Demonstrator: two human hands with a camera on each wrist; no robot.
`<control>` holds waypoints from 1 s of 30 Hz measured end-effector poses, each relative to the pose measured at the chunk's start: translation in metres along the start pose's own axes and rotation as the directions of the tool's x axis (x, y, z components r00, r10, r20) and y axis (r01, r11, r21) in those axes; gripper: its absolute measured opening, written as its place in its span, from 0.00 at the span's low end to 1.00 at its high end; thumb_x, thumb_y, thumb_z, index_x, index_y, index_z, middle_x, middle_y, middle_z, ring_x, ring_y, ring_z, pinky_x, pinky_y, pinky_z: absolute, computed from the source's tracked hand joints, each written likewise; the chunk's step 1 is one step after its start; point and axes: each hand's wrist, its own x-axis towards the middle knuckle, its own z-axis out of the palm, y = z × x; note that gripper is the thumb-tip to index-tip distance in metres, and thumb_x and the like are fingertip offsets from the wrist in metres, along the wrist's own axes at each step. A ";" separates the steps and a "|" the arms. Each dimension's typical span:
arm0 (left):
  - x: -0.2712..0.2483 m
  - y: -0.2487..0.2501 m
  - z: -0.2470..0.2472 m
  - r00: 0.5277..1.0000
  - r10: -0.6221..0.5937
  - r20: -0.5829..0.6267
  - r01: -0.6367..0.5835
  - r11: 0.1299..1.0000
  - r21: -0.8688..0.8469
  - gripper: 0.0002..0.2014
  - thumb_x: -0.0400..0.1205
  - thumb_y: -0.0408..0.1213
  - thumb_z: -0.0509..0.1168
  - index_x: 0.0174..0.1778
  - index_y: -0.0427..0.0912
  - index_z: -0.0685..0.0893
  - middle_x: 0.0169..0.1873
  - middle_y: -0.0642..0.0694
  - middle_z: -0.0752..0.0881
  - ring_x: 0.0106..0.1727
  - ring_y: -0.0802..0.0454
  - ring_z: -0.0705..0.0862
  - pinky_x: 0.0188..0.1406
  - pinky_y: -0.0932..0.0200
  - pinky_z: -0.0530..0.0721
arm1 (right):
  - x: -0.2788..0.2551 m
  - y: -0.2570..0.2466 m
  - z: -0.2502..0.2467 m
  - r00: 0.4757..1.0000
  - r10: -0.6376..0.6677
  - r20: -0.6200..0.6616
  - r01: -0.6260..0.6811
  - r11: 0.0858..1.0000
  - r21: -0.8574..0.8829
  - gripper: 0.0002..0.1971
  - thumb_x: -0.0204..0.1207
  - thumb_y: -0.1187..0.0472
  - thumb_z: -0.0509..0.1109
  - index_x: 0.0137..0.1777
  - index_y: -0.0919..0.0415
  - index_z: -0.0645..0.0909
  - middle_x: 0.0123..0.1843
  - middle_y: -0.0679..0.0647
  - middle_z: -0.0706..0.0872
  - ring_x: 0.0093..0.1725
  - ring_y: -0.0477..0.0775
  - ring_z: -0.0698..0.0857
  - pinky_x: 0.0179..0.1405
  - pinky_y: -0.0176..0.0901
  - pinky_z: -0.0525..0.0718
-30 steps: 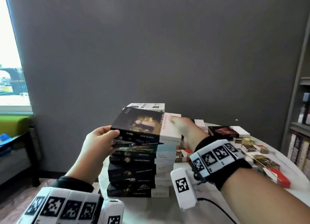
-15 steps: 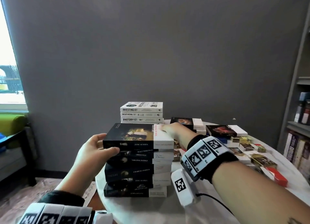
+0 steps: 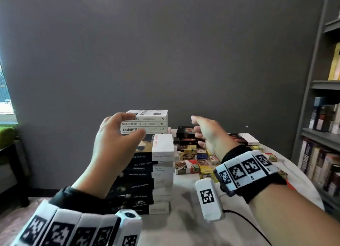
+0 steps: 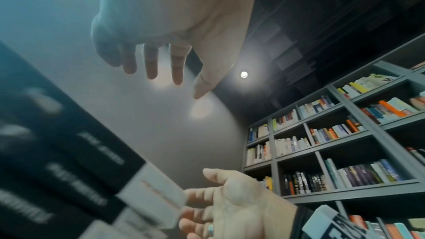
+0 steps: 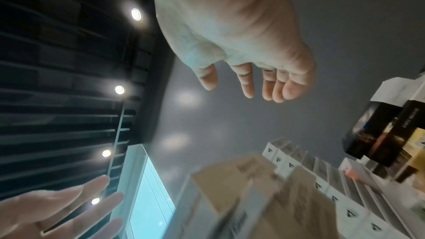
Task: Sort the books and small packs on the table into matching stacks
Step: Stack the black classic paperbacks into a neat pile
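A tall stack of black-and-white paperbacks (image 3: 147, 179) stands at the table's near left; its top book (image 3: 162, 147) lies flat. My left hand (image 3: 117, 135) hovers above the stack's left side, fingers relaxed and empty, as the left wrist view (image 4: 161, 64) also shows. My right hand (image 3: 204, 133) is raised to the right of the stack, fingers spread, holding nothing. Behind the stack sits a white stack of "101" books (image 3: 147, 122). Small packs (image 3: 195, 163) lie scattered right of the paperbacks, with dark books (image 3: 185, 133) behind them.
The round white table (image 3: 184, 218) has bare cloth in front of me. Another black-and-white book (image 3: 244, 138) lies at the far right of the table. A grey bookshelf (image 3: 322, 135) full of books stands on the right. A grey wall is behind.
Both hands set the top book onto the paperback stack and let go. They have lifted away, the left above the stack, the right off to the right.
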 end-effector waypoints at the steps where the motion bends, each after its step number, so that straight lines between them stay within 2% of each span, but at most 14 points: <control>1: 0.000 0.008 0.008 1.000 0.020 0.017 -0.020 1.000 -0.015 0.15 0.75 0.35 0.70 0.56 0.52 0.81 0.56 0.52 0.78 0.45 0.69 0.81 0.34 0.78 0.76 | 0.001 -0.002 -0.008 1.000 -0.019 -0.022 0.020 0.999 0.026 0.15 0.82 0.52 0.61 0.62 0.59 0.77 0.48 0.50 0.76 0.45 0.49 0.74 0.47 0.45 0.70; 3: 0.000 0.025 0.026 0.998 0.046 0.048 -0.045 0.998 -0.037 0.14 0.74 0.37 0.70 0.54 0.54 0.82 0.57 0.53 0.79 0.58 0.59 0.79 0.53 0.61 0.81 | 0.004 -0.007 -0.027 0.996 -0.057 -0.073 0.062 0.996 0.065 0.09 0.81 0.53 0.62 0.55 0.56 0.78 0.43 0.49 0.74 0.39 0.47 0.71 0.38 0.41 0.69; 4: 0.000 0.033 0.036 0.996 0.056 0.076 -0.053 0.998 -0.042 0.14 0.74 0.38 0.70 0.54 0.54 0.81 0.57 0.54 0.78 0.60 0.58 0.77 0.58 0.55 0.79 | 0.004 -0.009 -0.037 0.992 -0.076 -0.098 0.084 0.993 0.080 0.07 0.81 0.54 0.62 0.52 0.56 0.78 0.43 0.50 0.73 0.38 0.47 0.71 0.35 0.40 0.68; 7: 0.001 0.055 0.075 0.977 0.070 0.199 -0.062 0.997 -0.049 0.15 0.76 0.39 0.68 0.58 0.52 0.80 0.56 0.56 0.75 0.57 0.61 0.73 0.55 0.60 0.74 | 0.008 -0.014 -0.070 0.976 -0.117 -0.183 0.143 0.980 0.138 0.05 0.80 0.55 0.63 0.49 0.55 0.79 0.42 0.49 0.75 0.40 0.47 0.73 0.36 0.39 0.69; 10: 0.007 0.069 0.120 0.944 0.049 0.325 -0.008 0.992 -0.128 0.13 0.75 0.39 0.68 0.54 0.53 0.78 0.59 0.50 0.78 0.51 0.54 0.82 0.49 0.58 0.84 | 0.012 -0.016 -0.104 0.951 -0.111 -0.288 0.175 0.962 0.209 0.05 0.79 0.54 0.65 0.50 0.54 0.80 0.44 0.48 0.78 0.44 0.47 0.77 0.41 0.40 0.74; 13: 0.023 0.075 0.168 0.922 0.028 0.386 0.020 0.993 -0.120 0.15 0.75 0.39 0.68 0.58 0.50 0.79 0.60 0.48 0.79 0.44 0.58 0.82 0.38 0.63 0.83 | 0.017 -0.014 -0.135 0.921 -0.133 -0.366 0.226 0.948 0.224 0.04 0.79 0.55 0.65 0.45 0.51 0.80 0.43 0.47 0.80 0.44 0.46 0.79 0.42 0.39 0.75; 17: 0.051 0.074 0.228 0.908 -0.074 0.413 0.108 0.992 -0.059 0.19 0.73 0.41 0.69 0.60 0.45 0.81 0.58 0.46 0.82 0.54 0.48 0.83 0.56 0.49 0.85 | 0.030 -0.007 -0.167 0.858 -0.250 -0.448 0.345 0.928 0.143 0.06 0.80 0.58 0.64 0.41 0.50 0.79 0.41 0.45 0.79 0.42 0.43 0.76 0.40 0.37 0.72; 19: 0.067 0.067 0.255 0.896 -0.150 0.419 0.163 0.987 0.005 0.16 0.72 0.40 0.68 0.56 0.45 0.82 0.58 0.43 0.82 0.56 0.45 0.83 0.58 0.48 0.84 | 0.042 -0.002 -0.180 0.817 -0.301 -0.492 0.398 0.912 0.103 0.06 0.80 0.61 0.64 0.44 0.51 0.80 0.42 0.45 0.79 0.41 0.40 0.76 0.40 0.34 0.72; 21: 0.083 0.056 0.279 0.889 -0.212 0.406 0.191 0.977 0.093 0.08 0.71 0.39 0.66 0.45 0.44 0.82 0.55 0.41 0.83 0.54 0.43 0.84 0.57 0.49 0.84 | 0.055 0.004 -0.191 0.781 -0.337 -0.526 0.445 0.891 0.089 0.05 0.80 0.63 0.63 0.50 0.55 0.80 0.42 0.43 0.80 0.41 0.37 0.76 0.41 0.32 0.73; 22: 0.091 0.050 0.290 0.888 -0.239 0.393 0.196 0.969 0.148 0.08 0.70 0.39 0.64 0.42 0.43 0.82 0.53 0.40 0.84 0.51 0.42 0.84 0.55 0.49 0.85 | 0.062 0.007 -0.195 0.770 -0.349 -0.535 0.460 0.884 0.085 0.05 0.80 0.64 0.63 0.52 0.57 0.80 0.42 0.42 0.79 0.41 0.36 0.76 0.42 0.32 0.73; 24: 0.107 0.035 0.310 0.879 -0.280 0.386 0.200 0.951 0.236 0.14 0.68 0.39 0.62 0.47 0.39 0.84 0.52 0.38 0.86 0.49 0.41 0.85 0.52 0.52 0.85 | 0.078 0.015 -0.202 0.754 -0.360 -0.549 0.469 0.881 0.066 0.05 0.80 0.64 0.64 0.53 0.57 0.79 0.41 0.41 0.79 0.40 0.36 0.76 0.43 0.32 0.73; 26: 0.123 0.018 0.327 0.865 -0.309 0.395 0.214 0.939 0.268 0.16 0.73 0.39 0.62 0.54 0.37 0.85 0.55 0.37 0.85 0.54 0.39 0.84 0.52 0.53 0.84 | 0.096 0.024 -0.204 0.734 -0.388 -0.557 0.471 0.882 0.007 0.05 0.79 0.64 0.65 0.52 0.56 0.79 0.42 0.43 0.80 0.42 0.42 0.79 0.42 0.34 0.74; 28: 0.138 -0.002 0.340 0.856 -0.340 0.390 0.224 0.923 0.314 0.17 0.78 0.39 0.62 0.59 0.34 0.84 0.58 0.36 0.84 0.60 0.39 0.83 0.55 0.53 0.81 | 0.114 0.033 -0.203 0.713 -0.430 -0.553 0.462 0.882 -0.091 0.04 0.74 0.58 0.68 0.49 0.51 0.79 0.48 0.50 0.83 0.49 0.49 0.81 0.49 0.42 0.77; 30: 0.152 -0.022 0.351 0.843 -0.382 0.379 0.240 0.897 0.372 0.18 0.79 0.39 0.62 0.60 0.33 0.83 0.59 0.37 0.84 0.62 0.40 0.82 0.57 0.54 0.81 | 0.130 0.042 -0.202 0.701 -0.479 -0.528 0.424 0.876 -0.232 0.09 0.72 0.54 0.67 0.52 0.50 0.80 0.58 0.54 0.81 0.54 0.52 0.80 0.54 0.49 0.79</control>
